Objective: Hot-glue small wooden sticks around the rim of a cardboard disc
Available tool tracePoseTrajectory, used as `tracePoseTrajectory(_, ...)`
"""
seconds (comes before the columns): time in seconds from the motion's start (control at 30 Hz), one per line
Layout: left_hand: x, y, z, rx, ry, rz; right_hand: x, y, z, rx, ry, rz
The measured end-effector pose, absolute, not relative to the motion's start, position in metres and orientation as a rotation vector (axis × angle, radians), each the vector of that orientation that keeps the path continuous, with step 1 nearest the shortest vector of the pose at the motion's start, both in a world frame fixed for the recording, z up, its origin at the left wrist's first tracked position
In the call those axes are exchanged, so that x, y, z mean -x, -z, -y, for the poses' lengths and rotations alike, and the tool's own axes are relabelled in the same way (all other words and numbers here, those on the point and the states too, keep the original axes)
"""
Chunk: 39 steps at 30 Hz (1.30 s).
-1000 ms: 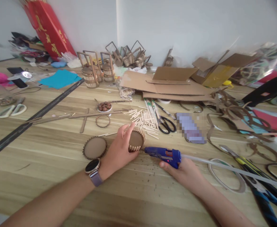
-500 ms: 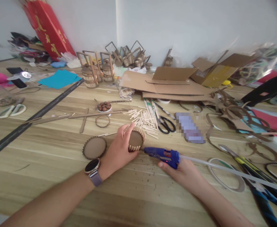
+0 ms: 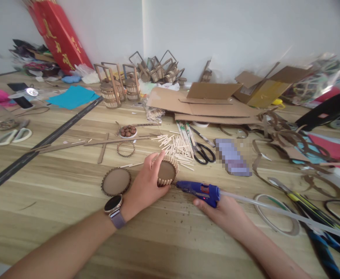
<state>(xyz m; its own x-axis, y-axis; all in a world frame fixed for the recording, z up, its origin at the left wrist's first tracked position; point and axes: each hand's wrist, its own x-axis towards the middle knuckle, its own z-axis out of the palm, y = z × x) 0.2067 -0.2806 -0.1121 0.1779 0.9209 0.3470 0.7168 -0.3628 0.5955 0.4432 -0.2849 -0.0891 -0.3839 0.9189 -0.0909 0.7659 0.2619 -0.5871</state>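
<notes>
My left hand [image 3: 146, 186], with a watch on its wrist, is closed around a small round basket [image 3: 167, 170] made of a cardboard disc ringed with short wooden sticks, tipped on its side on the wooden floor. My right hand [image 3: 220, 207] grips a blue glue gun [image 3: 200, 190] with a clear glue stick trailing to the right. The gun's nozzle points left and touches the basket's lower rim. A flat scalloped cardboard disc [image 3: 116, 181] lies just left of my left hand.
Loose wooden sticks [image 3: 177, 145] and black scissors [image 3: 205, 153] lie behind the basket. Flat cardboard sheets [image 3: 205, 102], finished baskets with handles [image 3: 120, 89], a long black ruler [image 3: 42, 141], cardboard rings [image 3: 277, 221] and strips surround the spot. A dish of beads [image 3: 128, 131] sits further back.
My right hand and the glue gun have slid slightly left, closing on the basket's rim. My left hand and the basket have stayed in place.
</notes>
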Motion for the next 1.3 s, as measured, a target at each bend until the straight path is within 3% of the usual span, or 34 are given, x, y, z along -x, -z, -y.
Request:
tracePoseTrajectory(0.77, -0.206, 0.114, 0.28, -2.209, -0.939, -1.582, -0.444, 0.092, 0.282, 1.529, -0.968, 2.001)
tracePoseTrajectory(1.0, -0.206, 0.113, 0.281, -2.202, -0.923, -1.583, -0.467, 0.078, 0.28, 1.549, -1.754, 1.589)
tracePoseTrajectory(1.07, -0.206, 0.113, 0.282, -2.208, -0.931, -1.578, -0.472, 0.072, 0.281, 1.615, -1.843, 1.587)
tracePoseTrajectory(1.17, -0.205, 0.113, 0.282, -2.201, -0.925, -1.578, -0.476, 0.066, 0.282, 1.751, -1.612, 1.817)
tracePoseTrajectory(1.3, -0.206, 0.112, 0.282, -2.199, -0.928, -1.568, -0.476, 0.055, 0.282, 1.994, -0.89, 2.331)
